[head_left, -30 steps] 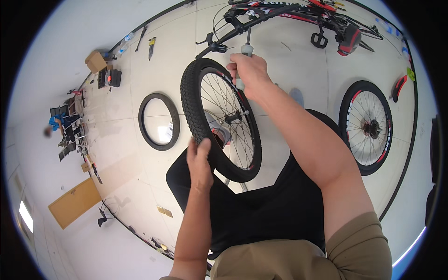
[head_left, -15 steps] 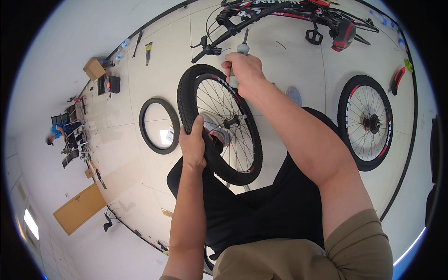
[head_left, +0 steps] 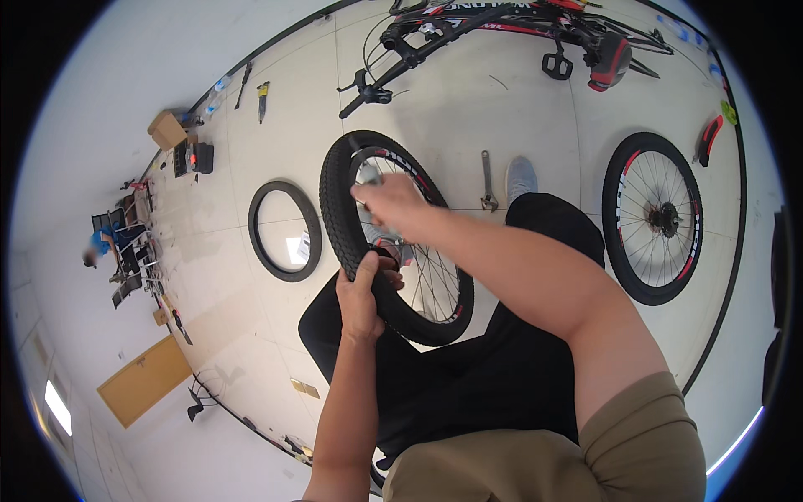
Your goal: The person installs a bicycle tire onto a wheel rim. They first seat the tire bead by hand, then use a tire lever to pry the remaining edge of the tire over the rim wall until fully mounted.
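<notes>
A bicycle wheel with a knobby black tyre and thin spokes leans between my legs. My left hand is closed round the near-left part of its tyre, the thumb over the tread. In my closed right hand is a screwdriver with a grey handle, blurred by motion. Its shaft points away over the upper part of the wheel, beside the rim; whether the tip touches the tyre I cannot tell. My right hand and forearm cover part of the spokes and the hub.
Left of the wheel a loose tyre lies on the floor. An adjustable wrench rests near my shoe. Another wheel lies to the right, and a bicycle frame at the far side. A person sits far left.
My right hand has brought the screwdriver back from beyond the wheel to over its rim. The wheel has shifted slightly toward me with my left hand. The wrench has come into sight.
</notes>
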The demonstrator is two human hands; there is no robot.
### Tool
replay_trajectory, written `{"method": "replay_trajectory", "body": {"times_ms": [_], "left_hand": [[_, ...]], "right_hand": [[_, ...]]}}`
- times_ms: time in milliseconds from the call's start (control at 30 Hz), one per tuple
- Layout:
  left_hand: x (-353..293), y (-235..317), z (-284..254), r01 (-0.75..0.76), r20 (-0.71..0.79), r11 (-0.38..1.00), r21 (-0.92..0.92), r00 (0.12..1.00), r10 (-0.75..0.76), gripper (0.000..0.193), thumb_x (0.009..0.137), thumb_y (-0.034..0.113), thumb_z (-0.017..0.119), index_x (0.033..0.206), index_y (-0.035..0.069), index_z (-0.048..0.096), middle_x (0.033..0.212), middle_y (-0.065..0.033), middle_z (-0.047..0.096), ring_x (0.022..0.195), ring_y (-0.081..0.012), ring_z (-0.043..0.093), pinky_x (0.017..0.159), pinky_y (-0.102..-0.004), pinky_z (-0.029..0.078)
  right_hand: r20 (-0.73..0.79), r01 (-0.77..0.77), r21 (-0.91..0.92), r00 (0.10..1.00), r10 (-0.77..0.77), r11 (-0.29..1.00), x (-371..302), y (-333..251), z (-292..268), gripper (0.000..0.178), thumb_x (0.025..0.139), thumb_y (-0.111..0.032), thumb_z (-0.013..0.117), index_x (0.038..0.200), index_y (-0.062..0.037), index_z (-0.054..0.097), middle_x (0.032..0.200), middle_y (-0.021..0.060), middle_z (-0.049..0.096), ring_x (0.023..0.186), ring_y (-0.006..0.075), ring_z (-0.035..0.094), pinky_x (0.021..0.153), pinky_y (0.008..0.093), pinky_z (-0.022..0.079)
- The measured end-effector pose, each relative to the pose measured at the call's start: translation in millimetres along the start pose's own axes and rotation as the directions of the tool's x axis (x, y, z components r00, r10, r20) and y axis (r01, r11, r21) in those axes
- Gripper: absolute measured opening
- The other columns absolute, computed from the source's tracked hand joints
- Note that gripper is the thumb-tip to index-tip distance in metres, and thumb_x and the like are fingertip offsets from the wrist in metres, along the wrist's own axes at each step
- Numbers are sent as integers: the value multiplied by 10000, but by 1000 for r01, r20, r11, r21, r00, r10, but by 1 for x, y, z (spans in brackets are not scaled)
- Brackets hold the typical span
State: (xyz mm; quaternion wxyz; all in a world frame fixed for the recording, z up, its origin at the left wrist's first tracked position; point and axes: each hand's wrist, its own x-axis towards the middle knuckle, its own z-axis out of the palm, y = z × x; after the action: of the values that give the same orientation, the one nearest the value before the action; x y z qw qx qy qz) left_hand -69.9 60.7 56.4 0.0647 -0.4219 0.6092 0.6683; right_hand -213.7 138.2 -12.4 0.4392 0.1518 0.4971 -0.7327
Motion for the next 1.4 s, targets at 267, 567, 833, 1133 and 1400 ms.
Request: {"method": "replay_trajectory", "body": {"times_ms": [267,567,833,1133,1400], "left_hand": [[-10,-3,5,-89,-49,987,134,994,96,240,938,224,649,956,-10,594,795,-113,640,625,-201,616,587,-334,518],[-2,-47,-1,-152,32,987,-57,988,154,251,911,19,669,1157,-2,623,998,-77,693,915,-200,680,868,-348,534],[22,16,-72,70,130,962,-263,991,-36,671,929,440,606,1470,77,445,1366,-117,594,1284,-295,547,1090,-528,370],[99,81,-54,180,82,958,-223,983,-165,734,991,701,471,1286,35,553,1112,-179,645,970,-305,641,853,-501,553],[110,73,-43,142,6,971,-192,990,-144,651,982,703,507,995,56,587,766,-106,616,611,-240,630,556,-415,574]], "right_hand": [[208,-48,73,978,32,996,-25,-13,6,347,837,-336,821,867,-15,690,731,51,653,522,122,505,456,302,407],[306,353,-258,913,-271,899,-31,-5,12,484,780,-368,865,1002,36,720,856,92,732,768,175,675,755,320,547],[285,316,-359,933,-220,878,-39,16,11,626,678,-497,843,982,36,719,923,183,740,897,287,711,841,370,544],[322,252,-447,940,-108,858,-62,26,13,609,670,-485,833,992,21,734,952,184,745,911,295,712,845,362,540],[237,239,-285,956,-173,928,-61,36,19,457,770,-356,849,910,55,704,801,118,703,729,189,667,701,326,526]]}}
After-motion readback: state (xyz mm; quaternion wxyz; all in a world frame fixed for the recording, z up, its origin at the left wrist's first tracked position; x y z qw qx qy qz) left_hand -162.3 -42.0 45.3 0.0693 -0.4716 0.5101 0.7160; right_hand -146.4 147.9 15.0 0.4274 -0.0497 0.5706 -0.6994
